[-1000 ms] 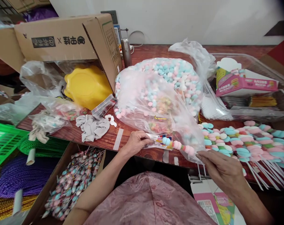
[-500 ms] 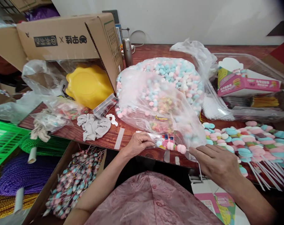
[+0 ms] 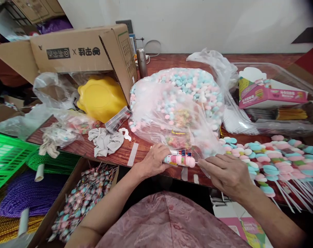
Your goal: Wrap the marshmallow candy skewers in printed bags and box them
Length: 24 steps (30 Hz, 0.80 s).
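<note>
A short marshmallow skewer (image 3: 189, 162), mostly pink, lies sideways over the table's front edge. My right hand (image 3: 227, 172) is closed on its thin white stick at the right end. My left hand (image 3: 155, 160) pinches a small printed plastic wrapper (image 3: 185, 153), and the skewer's left part lies at or inside this wrapper; the exact overlap is hard to see. Just behind both hands rests a large clear bag of pink, blue and white marshmallows (image 3: 187, 82). Finished-looking marshmallow skewers (image 3: 285, 162) are heaped beside my right hand, their white sticks pointing toward me.
A cardboard box (image 3: 76, 48) with a yellow scalloped lid (image 3: 102, 98) stands at the left back. Grey cloth (image 3: 106, 141) lies left of my hands. Below is a carton of wrapped skewers (image 3: 79, 196). At right sits a clear tray (image 3: 280, 129) holding a pink display box (image 3: 275, 94).
My right hand has moved left, bringing the skewer farther toward my left hand and the wrapper. My left hand now covers more of the wrapper's left end. The view has shifted slightly.
</note>
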Motion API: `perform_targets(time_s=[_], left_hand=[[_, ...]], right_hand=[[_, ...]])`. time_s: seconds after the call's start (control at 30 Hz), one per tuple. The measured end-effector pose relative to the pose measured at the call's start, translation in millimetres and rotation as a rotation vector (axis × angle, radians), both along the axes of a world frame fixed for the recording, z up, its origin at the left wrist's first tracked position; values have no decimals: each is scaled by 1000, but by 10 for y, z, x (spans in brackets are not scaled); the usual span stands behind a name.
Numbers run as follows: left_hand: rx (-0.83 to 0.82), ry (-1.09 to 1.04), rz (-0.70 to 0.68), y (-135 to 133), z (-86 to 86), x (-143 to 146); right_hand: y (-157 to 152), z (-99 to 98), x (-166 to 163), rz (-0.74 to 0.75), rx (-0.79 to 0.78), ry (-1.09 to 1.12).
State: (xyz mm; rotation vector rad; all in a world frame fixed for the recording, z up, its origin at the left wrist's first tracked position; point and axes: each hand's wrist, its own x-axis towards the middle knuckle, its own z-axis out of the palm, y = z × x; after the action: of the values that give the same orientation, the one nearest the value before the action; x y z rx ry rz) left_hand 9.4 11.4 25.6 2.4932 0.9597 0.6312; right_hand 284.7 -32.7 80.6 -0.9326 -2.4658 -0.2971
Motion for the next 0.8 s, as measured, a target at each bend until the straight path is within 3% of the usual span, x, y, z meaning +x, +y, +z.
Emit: perform_targets(time_s=[0.13, 0.23, 0.37, 0.5, 0.63, 0.8], left_hand=[[-166, 62, 64, -113, 124, 102], [-265, 59, 62, -180, 203, 182], [-302, 74, 93, -228, 203, 239], [-203, 194, 175, -269, 175, 205], [-144, 294, 215, -299, 204, 158], [-221, 256, 165, -319, 175, 221]], right_hand=[[-10, 115, -91, 44, 86, -105], [5, 155, -181, 130, 20, -119], [108, 124, -274, 125, -250, -93], [215, 101, -281, 32, -577, -102], [200, 133, -282, -93, -502, -194], [110, 153, -485, -66, -518, -320]])
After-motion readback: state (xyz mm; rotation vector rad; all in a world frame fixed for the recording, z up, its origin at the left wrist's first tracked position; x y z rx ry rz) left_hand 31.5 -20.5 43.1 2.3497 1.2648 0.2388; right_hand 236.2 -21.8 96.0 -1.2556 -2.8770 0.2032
